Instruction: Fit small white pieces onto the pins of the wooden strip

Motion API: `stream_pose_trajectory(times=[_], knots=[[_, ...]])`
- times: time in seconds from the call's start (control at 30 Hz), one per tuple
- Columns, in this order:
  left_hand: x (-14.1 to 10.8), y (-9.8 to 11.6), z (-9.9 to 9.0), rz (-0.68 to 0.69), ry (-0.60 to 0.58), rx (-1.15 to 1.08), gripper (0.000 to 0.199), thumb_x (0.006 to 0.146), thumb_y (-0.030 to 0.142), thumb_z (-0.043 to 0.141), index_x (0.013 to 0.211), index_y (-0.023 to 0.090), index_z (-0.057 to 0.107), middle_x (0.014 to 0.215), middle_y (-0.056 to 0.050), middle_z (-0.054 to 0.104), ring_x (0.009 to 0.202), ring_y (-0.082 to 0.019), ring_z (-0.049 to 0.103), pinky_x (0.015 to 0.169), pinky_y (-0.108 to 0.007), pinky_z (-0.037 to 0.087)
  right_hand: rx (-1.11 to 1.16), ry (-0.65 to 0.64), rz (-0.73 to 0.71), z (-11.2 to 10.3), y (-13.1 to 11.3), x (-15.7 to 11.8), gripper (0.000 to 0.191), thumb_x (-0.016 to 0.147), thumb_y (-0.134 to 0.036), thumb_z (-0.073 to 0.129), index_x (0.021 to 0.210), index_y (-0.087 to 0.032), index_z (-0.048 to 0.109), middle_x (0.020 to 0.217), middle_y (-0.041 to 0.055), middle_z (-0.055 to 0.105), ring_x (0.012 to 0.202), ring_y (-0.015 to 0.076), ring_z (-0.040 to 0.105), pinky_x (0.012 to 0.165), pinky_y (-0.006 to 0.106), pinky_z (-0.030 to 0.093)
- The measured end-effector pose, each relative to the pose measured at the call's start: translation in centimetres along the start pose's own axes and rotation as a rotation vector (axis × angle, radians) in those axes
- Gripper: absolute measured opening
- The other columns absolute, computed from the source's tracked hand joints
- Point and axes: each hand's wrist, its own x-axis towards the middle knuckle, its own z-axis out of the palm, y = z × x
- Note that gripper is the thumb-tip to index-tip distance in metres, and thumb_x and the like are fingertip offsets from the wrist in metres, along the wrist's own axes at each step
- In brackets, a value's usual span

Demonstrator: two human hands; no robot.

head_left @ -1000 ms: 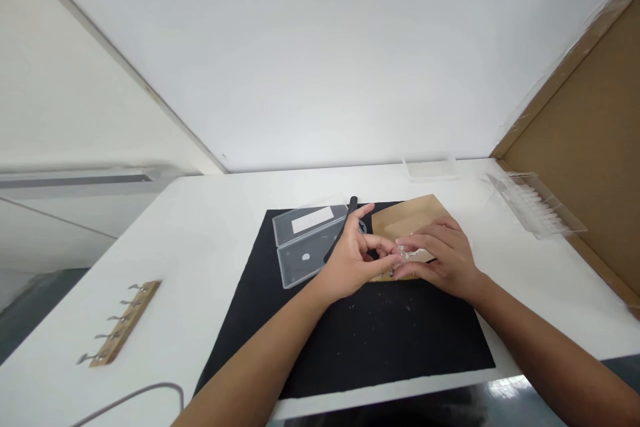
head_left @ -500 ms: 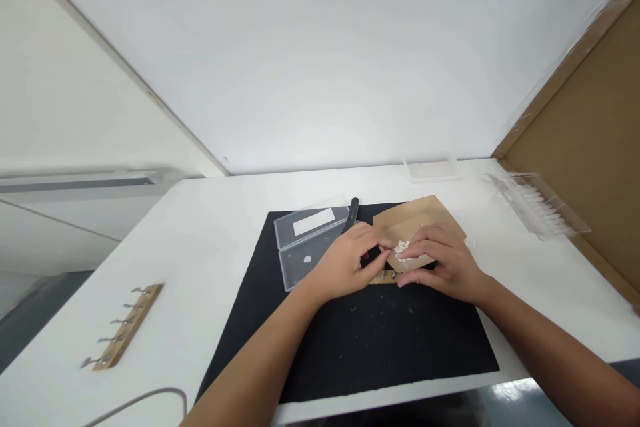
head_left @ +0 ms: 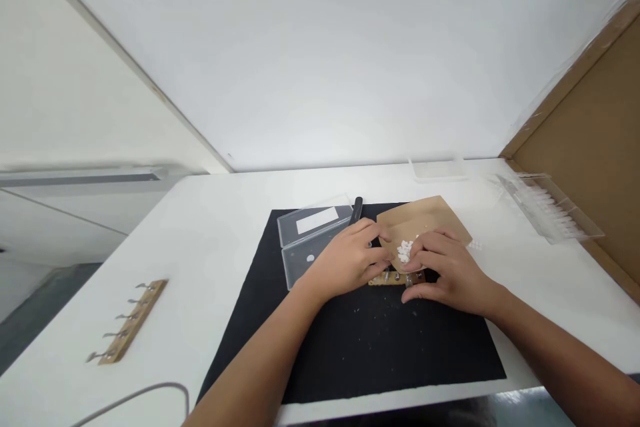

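A short wooden hook rack [head_left: 391,278] with metal hooks lies on the black mat [head_left: 380,353]. My left hand [head_left: 350,257] is over its left end, fingers curled and tips together; whatever they may hold is too small to make out. My right hand [head_left: 447,273] grips the rack's right part, thumb at the front edge and fingers behind, with a metal hook showing between them. Just behind the rack, small white pieces [head_left: 404,251] lie in a heap on a folded brown paper sheet [head_left: 425,213], close to the right fingertips.
Left of my hands lies an open clear plastic case [head_left: 295,259] with a black-handled tool [head_left: 357,209] across it. Another hook rack [head_left: 134,323] rests on the white table at left. A tray of white sticks [head_left: 547,210] and a clear tray [head_left: 437,170] stand farther back.
My left fingers have moved off the white pieces, back toward the rack's left end. My right fingers have drawn back from the heap, and more of the rack shows. The view has shifted slightly.
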Motion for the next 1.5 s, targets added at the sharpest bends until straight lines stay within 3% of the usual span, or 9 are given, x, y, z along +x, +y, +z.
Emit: stream_pose_trajectory(times=[0.23, 0.5, 0.7, 1.03, 1.5], knots=[[-0.1, -0.2, 0.5, -0.112, 0.029, 0.174, 0.025, 0.104, 0.019, 0.056, 0.093, 0.023, 0.078, 0.115, -0.008, 0.065, 0.103, -0.024, 0.058, 0.087, -0.038, 0.055, -0.040, 0.027, 0.011, 0.7, -0.1, -0.2, 0.039, 0.085, -0.060, 0.082, 0.100, -0.025, 0.074, 0.092, 0.0017, 0.070, 0.081, 0.0181, 0.063, 0.085, 0.039, 0.039], [-0.2, -0.1, 1.0, -0.196, 0.221, 0.281, 0.021, 0.100, 0.014, 0.059, 0.112, 0.021, 0.074, 0.112, -0.011, 0.065, 0.102, -0.026, 0.055, 0.082, -0.037, 0.054, -0.094, 0.117, 0.076, 2.1, -0.3, -0.3, 0.040, 0.083, -0.060, 0.083, 0.101, -0.024, 0.076, 0.088, 0.0006, 0.066, 0.082, 0.0182, 0.064, 0.084, 0.039, 0.038], [-0.2, 0.4, 1.1, -0.143, 0.195, 0.220, 0.022, 0.098, 0.014, 0.060, 0.116, 0.020, 0.072, 0.108, -0.012, 0.066, 0.101, -0.027, 0.056, 0.081, -0.038, 0.054, -0.107, 0.124, 0.070, 2.4, -0.2, -0.2, 0.041, 0.082, -0.060, 0.084, 0.097, -0.023, 0.076, 0.086, 0.0000, 0.065, 0.079, 0.0174, 0.062, 0.082, 0.038, 0.036], [0.0, 0.2, 1.1, -0.099, 0.268, 0.215, 0.015, 0.098, 0.016, 0.064, 0.111, 0.014, 0.071, 0.099, -0.011, 0.068, 0.095, -0.025, 0.054, 0.082, -0.039, 0.055, -0.144, 0.090, 0.106, 2.8, -0.3, -0.3, 0.043, 0.079, -0.062, 0.085, 0.094, -0.023, 0.077, 0.086, 0.0007, 0.066, 0.081, 0.0185, 0.060, 0.084, 0.038, 0.036], [0.2, 0.1, 1.2, -0.122, 0.317, 0.250, 0.011, 0.097, 0.015, 0.065, 0.106, 0.014, 0.071, 0.094, -0.010, 0.070, 0.092, -0.025, 0.053, 0.082, -0.039, 0.054, -0.193, 0.029, 0.078, 2.3, -0.3, -0.2, 0.039, 0.083, -0.060, 0.084, 0.095, -0.024, 0.076, 0.087, 0.0017, 0.069, 0.083, 0.0200, 0.059, 0.087, 0.040, 0.035]])
